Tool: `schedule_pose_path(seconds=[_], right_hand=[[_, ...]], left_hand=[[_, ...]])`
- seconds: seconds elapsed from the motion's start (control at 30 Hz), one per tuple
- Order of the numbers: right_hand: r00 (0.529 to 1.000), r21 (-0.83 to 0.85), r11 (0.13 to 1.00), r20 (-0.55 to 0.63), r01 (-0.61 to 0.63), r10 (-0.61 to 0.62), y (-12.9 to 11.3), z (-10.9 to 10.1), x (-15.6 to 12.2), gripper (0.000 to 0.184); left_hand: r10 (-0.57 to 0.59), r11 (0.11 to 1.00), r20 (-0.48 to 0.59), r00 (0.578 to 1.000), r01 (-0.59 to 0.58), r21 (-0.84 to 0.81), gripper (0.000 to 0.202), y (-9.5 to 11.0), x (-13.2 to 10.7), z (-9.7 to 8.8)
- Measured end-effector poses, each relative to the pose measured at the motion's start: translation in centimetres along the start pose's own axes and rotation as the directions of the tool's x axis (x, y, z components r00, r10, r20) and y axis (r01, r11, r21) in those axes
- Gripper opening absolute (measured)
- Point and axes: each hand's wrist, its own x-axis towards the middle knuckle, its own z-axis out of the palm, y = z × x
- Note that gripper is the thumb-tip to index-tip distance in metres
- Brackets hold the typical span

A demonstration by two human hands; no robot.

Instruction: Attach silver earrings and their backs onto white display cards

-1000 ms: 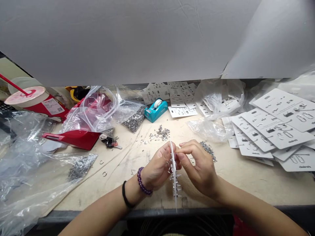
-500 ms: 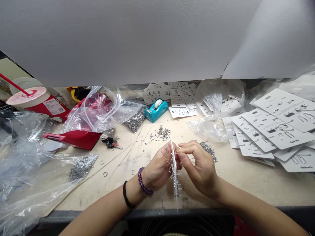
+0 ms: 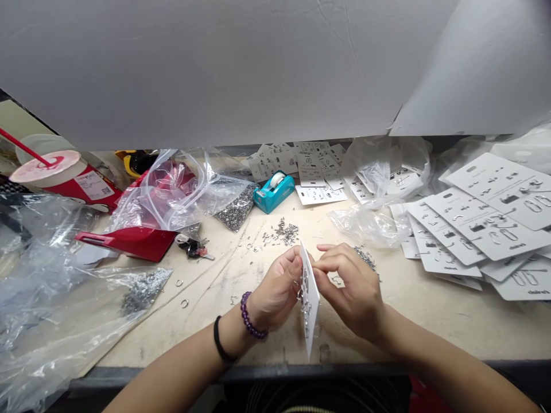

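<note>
My left hand point(image 3: 278, 287) grips a white earring card point(image 3: 310, 304) by its left side, thumb on the front face. The card stands upright, nearly edge-on, with small silver earrings on the face toward the left. Behind it, my right hand point(image 3: 350, 289) has thumb and forefinger closed at the card's back; the fingertips are partly hidden and what they hold cannot be made out. Just beyond the hands is a pile of tiny silver pieces point(image 3: 286, 231). Another silver pile point(image 3: 365, 258) lies partly behind my right hand.
Filled earring cards point(image 3: 477, 229) overlap in a stack at right. A teal tape dispenser point(image 3: 274, 194), a red scoop point(image 3: 133, 243), keys point(image 3: 193, 248) and clear plastic bags point(image 3: 73, 321) lie around the table. A red drink cup point(image 3: 81, 180) stands far left, below a grey panel point(image 3: 241, 74).
The card has turned slightly, so more of its earring-covered face shows. My right fingertips have moved closer in behind it, and the thin thing seen between them is now hidden.
</note>
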Motion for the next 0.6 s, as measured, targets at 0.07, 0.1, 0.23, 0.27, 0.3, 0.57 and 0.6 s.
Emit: schedule_pose_path(seconds=[0.07,0.1,0.23,0.27,0.3,0.57,0.6], right_hand=[[0.996,-0.036,0.996,0.034,0.079,-0.078,0.2,-0.33,0.26,0.013],[0.992,-0.054,0.992,0.057,0.112,-0.109,0.28,-0.51,0.37,0.013],[0.982,-0.091,0.982,0.104,0.166,-0.157,0.42,-0.93,0.52,0.015],[0.982,-0.094,0.981,0.107,0.168,-0.158,0.4,-0.93,0.49,0.015],[0.981,-0.095,0.981,0.108,0.171,-0.161,0.38,-0.9,0.46,0.015],[0.992,-0.067,0.994,0.102,0.088,-0.08,0.42,-0.52,0.2,0.01],[0.994,-0.049,0.997,0.09,0.066,-0.061,0.43,-0.53,0.19,0.011]], left_hand=[[0.009,1.0,-0.008,1.0,-0.009,0.023,0.031,-0.1,0.01,-0.2],[0.012,0.999,-0.005,1.0,-0.012,0.033,0.031,-0.15,0.04,-0.31],[0.022,0.998,0.02,1.0,-0.023,0.057,0.031,-0.32,0.17,-0.59],[0.021,0.998,0.02,1.0,-0.022,0.057,0.031,-0.36,0.18,-0.6],[0.02,0.998,0.02,1.0,-0.021,0.055,0.031,-0.39,0.18,-0.6],[-0.035,0.999,0.013,0.999,0.035,0.024,0.031,-0.44,0.29,-0.35],[-0.046,0.999,0.013,0.999,0.046,0.006,0.031,-0.42,0.31,-0.3]])
